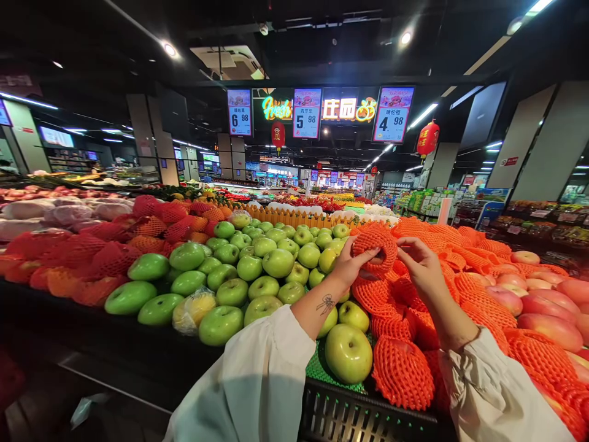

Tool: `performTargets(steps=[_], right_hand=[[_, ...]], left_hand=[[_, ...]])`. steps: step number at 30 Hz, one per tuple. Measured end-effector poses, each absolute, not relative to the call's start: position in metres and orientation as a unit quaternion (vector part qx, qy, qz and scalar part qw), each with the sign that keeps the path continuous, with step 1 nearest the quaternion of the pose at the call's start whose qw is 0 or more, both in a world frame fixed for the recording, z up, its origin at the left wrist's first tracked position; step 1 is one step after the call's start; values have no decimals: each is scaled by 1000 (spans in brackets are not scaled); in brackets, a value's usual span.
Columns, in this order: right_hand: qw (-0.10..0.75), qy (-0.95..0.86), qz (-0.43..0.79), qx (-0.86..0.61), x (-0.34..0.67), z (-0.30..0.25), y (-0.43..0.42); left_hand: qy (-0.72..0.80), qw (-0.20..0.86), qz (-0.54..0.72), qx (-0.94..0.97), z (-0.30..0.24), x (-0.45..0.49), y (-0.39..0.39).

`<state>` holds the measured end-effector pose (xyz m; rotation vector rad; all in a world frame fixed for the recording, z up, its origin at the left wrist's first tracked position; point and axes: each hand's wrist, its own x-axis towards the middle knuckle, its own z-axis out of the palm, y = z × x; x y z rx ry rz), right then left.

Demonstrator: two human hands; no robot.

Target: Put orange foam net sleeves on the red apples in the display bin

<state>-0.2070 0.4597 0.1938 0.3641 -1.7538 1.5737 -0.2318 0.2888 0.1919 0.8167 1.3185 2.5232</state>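
An orange foam net sleeve point(378, 236) is held up over the fruit display, in the grip of my left hand point(352, 263). Its end, with a dark opening, faces me; whether a fruit sits inside cannot be made out. My right hand point(422, 261) has its thumb and fingers bent together at the sleeve's right edge, seemingly pinching it. Below my hands lie several netted fruits point(402, 371) in the same orange foam. Bare green apples point(348, 353) fill the display to the left of them.
A black crate point(359, 417) edges the display in front. Pink-red apples point(550, 310) lie at the right, red-netted fruits point(113, 258) at the left. A plastic-wrapped yellow fruit point(196, 310) sits among larger green fruits point(131, 298). Price signs point(307, 113) hang overhead.
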Motion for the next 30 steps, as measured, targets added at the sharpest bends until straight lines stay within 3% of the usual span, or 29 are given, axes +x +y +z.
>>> performTargets(steps=[5, 11, 18, 24, 30], right_hand=[[269, -712, 635, 134, -204, 192, 457], [251, -743, 604, 140, -200, 187, 448], [176, -729, 647, 135, -197, 195, 452], [213, -706, 671, 83, -200, 191, 453], [225, -668, 708, 52, -200, 192, 453]], left_hand=[[469, 72, 841, 260, 190, -234, 290], [481, 13, 825, 296, 187, -236, 292], [463, 65, 843, 266, 193, -228, 285], [483, 63, 828, 277, 190, -236, 291], [519, -28, 763, 385, 184, -244, 295]])
